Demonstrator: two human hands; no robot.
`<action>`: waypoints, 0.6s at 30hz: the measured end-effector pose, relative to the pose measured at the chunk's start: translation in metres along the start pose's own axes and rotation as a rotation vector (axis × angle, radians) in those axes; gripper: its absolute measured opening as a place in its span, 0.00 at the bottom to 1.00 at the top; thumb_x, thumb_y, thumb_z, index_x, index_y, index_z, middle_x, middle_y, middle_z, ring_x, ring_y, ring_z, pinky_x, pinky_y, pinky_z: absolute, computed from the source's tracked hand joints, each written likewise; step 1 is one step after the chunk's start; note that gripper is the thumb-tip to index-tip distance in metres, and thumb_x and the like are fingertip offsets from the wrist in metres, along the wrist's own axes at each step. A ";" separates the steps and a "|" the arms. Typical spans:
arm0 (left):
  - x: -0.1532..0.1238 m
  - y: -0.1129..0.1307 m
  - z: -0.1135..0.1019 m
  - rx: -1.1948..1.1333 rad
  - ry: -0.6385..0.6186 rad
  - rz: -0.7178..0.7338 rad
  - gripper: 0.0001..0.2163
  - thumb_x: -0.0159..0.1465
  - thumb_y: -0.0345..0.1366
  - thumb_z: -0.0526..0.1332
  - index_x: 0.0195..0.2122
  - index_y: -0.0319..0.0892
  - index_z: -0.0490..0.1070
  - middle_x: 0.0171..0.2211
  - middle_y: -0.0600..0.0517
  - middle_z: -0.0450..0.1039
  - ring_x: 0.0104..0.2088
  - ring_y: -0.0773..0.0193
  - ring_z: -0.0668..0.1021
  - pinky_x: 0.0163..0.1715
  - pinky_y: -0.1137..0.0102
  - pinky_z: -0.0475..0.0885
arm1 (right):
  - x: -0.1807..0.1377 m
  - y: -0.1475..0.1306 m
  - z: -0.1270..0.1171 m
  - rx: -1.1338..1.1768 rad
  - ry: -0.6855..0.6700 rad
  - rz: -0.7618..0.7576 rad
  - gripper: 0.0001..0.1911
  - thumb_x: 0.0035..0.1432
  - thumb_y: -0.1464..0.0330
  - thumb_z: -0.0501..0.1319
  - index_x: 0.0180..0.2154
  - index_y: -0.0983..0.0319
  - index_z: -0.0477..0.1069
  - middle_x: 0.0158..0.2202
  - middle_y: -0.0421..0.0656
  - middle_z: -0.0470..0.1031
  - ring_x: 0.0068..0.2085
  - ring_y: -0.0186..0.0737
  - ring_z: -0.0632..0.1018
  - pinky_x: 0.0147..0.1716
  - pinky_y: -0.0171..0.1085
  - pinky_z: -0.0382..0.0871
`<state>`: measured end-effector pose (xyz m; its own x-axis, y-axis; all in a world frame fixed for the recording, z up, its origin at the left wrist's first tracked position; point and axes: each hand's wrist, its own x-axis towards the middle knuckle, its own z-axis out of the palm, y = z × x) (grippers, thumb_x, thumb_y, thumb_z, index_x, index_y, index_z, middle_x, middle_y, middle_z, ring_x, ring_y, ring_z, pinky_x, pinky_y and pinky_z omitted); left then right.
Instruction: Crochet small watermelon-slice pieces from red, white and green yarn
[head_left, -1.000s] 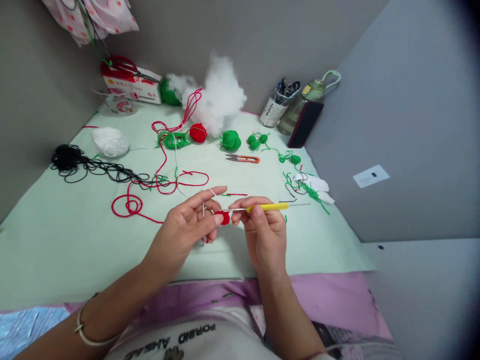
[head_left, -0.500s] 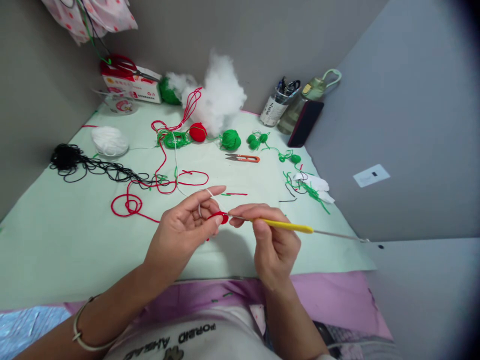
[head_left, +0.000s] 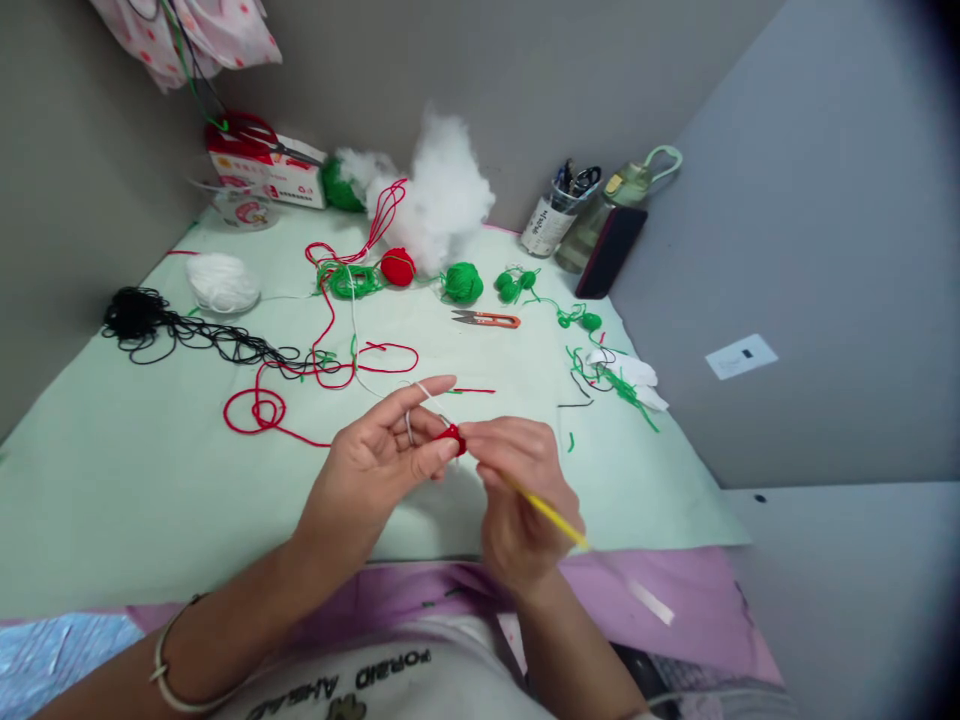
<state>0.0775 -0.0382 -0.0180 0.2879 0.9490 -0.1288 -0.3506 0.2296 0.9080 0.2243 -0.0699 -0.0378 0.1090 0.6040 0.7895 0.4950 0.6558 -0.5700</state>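
Between the thumb and fingers of my left hand is pinched a small red crochet piece. White yarn runs over the raised index finger and loops round another finger of that hand. My right hand grips a crochet hook by its yellow handle. The hook's tip is hidden at the red piece, where the fingertips of both hands almost meet. Its far end slants down to the right, blurred. Red yarn trails along the table and passes behind my left hand.
Behind my hands lie thread snips, a red yarn ball, a green yarn ball, a white yarn ball and tangled black yarn. White stuffing, a pen cup, a bottle and a phone stand along the back.
My right hand has turned and moved slightly left, so the hook's handle now points down to the right instead of nearly level. The red piece has shifted a little rightward with my left hand.
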 end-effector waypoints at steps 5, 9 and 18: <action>0.009 0.004 -0.007 0.058 -0.078 -0.024 0.21 0.62 0.38 0.74 0.56 0.49 0.79 0.40 0.54 0.76 0.39 0.69 0.75 0.37 0.77 0.72 | 0.010 0.008 -0.003 0.282 0.020 0.295 0.09 0.72 0.66 0.60 0.41 0.56 0.79 0.38 0.43 0.85 0.40 0.43 0.84 0.39 0.45 0.80; 0.012 0.007 -0.010 0.067 -0.205 -0.086 0.22 0.63 0.40 0.74 0.58 0.51 0.79 0.39 0.54 0.74 0.39 0.68 0.75 0.36 0.77 0.72 | 0.010 0.012 -0.004 0.415 0.009 0.396 0.08 0.71 0.65 0.62 0.40 0.56 0.80 0.37 0.43 0.84 0.42 0.43 0.83 0.40 0.44 0.79; 0.017 0.016 -0.021 0.169 -0.298 -0.066 0.17 0.69 0.43 0.68 0.58 0.51 0.79 0.36 0.55 0.75 0.31 0.70 0.76 0.37 0.72 0.73 | 0.013 0.015 -0.011 0.618 -0.033 0.490 0.09 0.72 0.66 0.60 0.41 0.55 0.80 0.37 0.41 0.83 0.41 0.38 0.82 0.39 0.38 0.75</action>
<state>0.0577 -0.0140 -0.0138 0.5610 0.8229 -0.0902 -0.1769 0.2256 0.9580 0.2424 -0.0573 -0.0334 0.1606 0.8960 0.4140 -0.1728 0.4385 -0.8820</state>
